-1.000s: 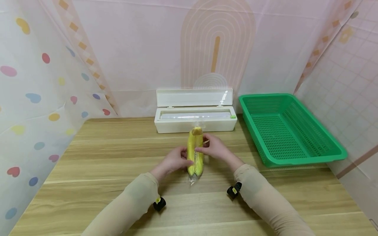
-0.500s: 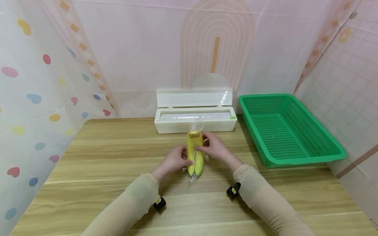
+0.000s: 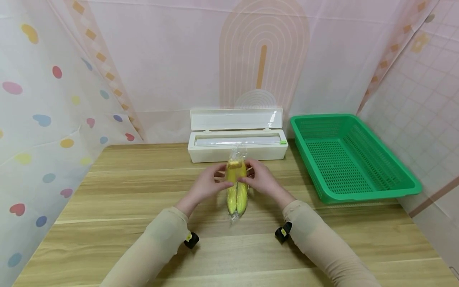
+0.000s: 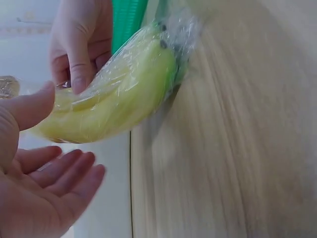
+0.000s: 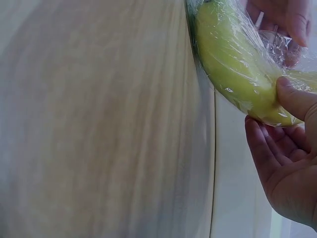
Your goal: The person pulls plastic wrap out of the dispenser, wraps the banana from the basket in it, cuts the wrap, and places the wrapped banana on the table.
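A bunch of yellow bananas (image 3: 236, 195), wrapped in clear cling film, stands in front of the white box with its stem end up and its tips low over the table. My right hand (image 3: 259, 177) pinches the bunch from the right, thumb on the near face and fingers behind, as the right wrist view shows. At the bunch's left side is my left hand (image 3: 208, 183), its fingers spread apart. In the left wrist view the left thumb (image 4: 37, 106) overlaps the upper part of the bananas, and the other fingers extend loosely below them. Loose film (image 3: 238, 151) sticks up above the stem.
Behind the bananas, a white cling film box (image 3: 238, 153) has its lid raised, a film roll inside. A green plastic basket (image 3: 315, 179) sits at the right of the wooden table (image 3: 125, 231). Patterned cloth (image 3: 161, 59) hangs around the table's back and sides.
My left hand has let go of the lower part of the bananas and moved up along their left side. The bunch has tipped slightly, showing more film above its stem. My right hand stays put.
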